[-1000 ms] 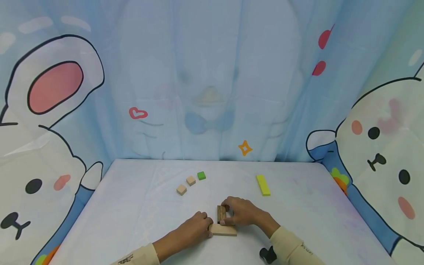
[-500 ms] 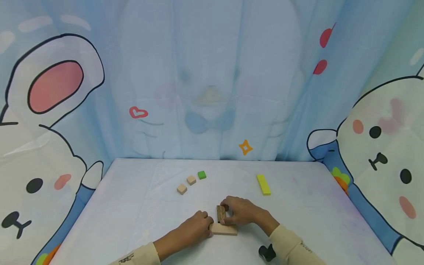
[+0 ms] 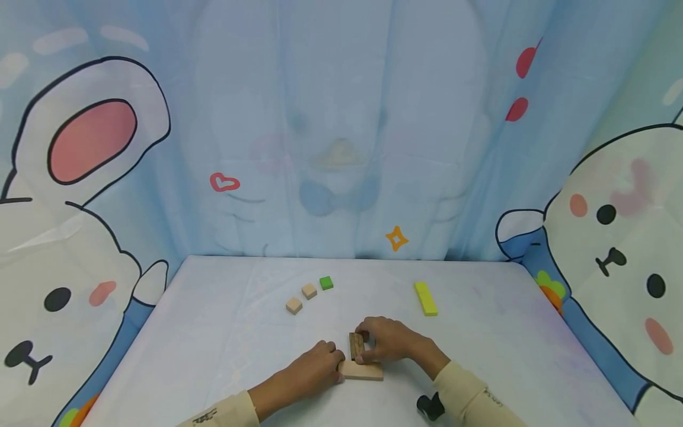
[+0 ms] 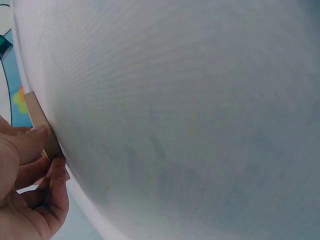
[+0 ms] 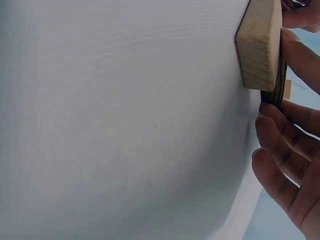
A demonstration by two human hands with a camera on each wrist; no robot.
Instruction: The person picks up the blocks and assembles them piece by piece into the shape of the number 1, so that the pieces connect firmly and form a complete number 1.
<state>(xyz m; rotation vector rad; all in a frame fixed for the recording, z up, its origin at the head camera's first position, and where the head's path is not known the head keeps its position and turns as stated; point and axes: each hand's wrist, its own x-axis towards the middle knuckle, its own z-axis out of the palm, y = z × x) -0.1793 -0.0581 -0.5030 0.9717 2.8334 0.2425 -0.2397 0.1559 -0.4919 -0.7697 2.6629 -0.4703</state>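
Observation:
A pale wooden block point(image 3: 361, 371) lies lengthwise on the white table in front of the person. My left hand point(image 3: 315, 367) pinches its left end; in the left wrist view the thumb lies on the pale block point(image 4: 41, 117) and fingers touch its end. Directly behind it, a dark brown wooden block point(image 3: 356, 345) points away, its near end at the pale one. My right hand point(image 3: 391, 339) grips this dark block between thumb and fingers, partly covering it. The right wrist view shows the pale block's end point(image 5: 258, 57) with the dark block point(image 5: 274, 97) beyond.
Two small pale cubes point(image 3: 294, 306) and a green cube point(image 3: 326, 283) lie in a slanting row farther back. A yellow block point(image 3: 425, 299) lies back right. Beside the right sleeve is a black object point(image 3: 430, 407). A patterned curtain point(image 3: 341, 118) hangs behind the table point(image 3: 224, 332).

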